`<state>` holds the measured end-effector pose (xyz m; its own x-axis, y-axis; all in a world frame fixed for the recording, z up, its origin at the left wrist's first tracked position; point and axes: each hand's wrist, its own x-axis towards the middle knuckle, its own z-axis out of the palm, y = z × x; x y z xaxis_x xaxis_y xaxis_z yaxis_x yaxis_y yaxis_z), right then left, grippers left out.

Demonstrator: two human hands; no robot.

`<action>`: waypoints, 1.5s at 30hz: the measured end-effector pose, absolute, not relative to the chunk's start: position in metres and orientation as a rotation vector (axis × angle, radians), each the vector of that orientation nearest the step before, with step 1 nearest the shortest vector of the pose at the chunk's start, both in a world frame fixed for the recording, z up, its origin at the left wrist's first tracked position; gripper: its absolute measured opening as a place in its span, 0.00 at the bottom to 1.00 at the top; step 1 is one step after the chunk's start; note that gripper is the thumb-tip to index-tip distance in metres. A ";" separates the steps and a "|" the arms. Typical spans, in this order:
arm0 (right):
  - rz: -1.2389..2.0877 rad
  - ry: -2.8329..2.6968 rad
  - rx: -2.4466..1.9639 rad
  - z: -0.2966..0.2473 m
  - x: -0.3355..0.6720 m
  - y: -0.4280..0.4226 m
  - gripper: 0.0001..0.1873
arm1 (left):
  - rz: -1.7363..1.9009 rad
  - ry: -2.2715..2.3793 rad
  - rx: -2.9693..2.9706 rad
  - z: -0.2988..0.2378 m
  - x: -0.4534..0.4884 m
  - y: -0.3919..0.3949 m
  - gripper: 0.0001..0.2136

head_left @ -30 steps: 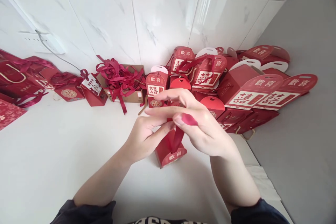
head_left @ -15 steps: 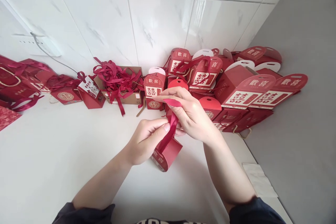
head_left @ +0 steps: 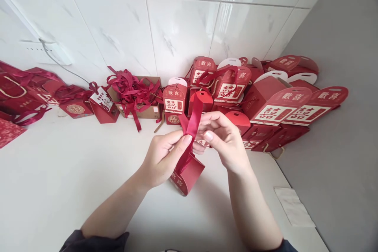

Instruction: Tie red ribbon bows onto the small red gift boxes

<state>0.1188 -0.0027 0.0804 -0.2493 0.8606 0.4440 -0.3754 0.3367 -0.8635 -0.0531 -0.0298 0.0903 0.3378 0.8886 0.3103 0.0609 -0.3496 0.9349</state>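
Observation:
A small red gift box [head_left: 189, 174] stands tilted on the white tabletop [head_left: 59, 189] under my hands. A dark red ribbon [head_left: 192, 120] rises from it in an upright loop. My left hand [head_left: 163, 156] pinches the ribbon between thumb and forefinger just above the box. My right hand [head_left: 226, 141] is closed on the ribbon from the right, fingers curled beside the loop. Both hands meet over the box.
A pile of red gift boxes [head_left: 274, 106] with white labels fills the back right corner against the tiled wall. A cardboard box of loose red ribbons [head_left: 134, 94] sits at the back centre. Red bags [head_left: 26, 90] lie at the far left. A white paper piece [head_left: 293, 206] lies at the right edge.
The ribbon, draped over my right fingers before, now stands up as a loop between both hands. My right hand has dropped lower and closed. The box has tilted leftward.

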 end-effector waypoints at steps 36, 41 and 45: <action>0.964 -1.249 -0.585 0.125 0.122 -0.016 0.07 | 1.165 0.816 1.842 0.110 -0.033 -0.027 0.12; 0.970 -1.266 -0.581 0.126 0.124 -0.019 0.05 | 1.106 0.787 1.832 0.112 -0.030 -0.029 0.13; 0.913 -1.261 -0.626 0.129 0.124 -0.021 0.06 | 1.101 0.773 1.859 0.113 -0.030 -0.029 0.13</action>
<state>0.1240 -0.0206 0.1291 0.0471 0.8512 0.5228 -0.2304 0.5185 -0.8234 -0.0298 -0.0293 0.1128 0.4285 0.8133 0.3937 0.0943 -0.4736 0.8757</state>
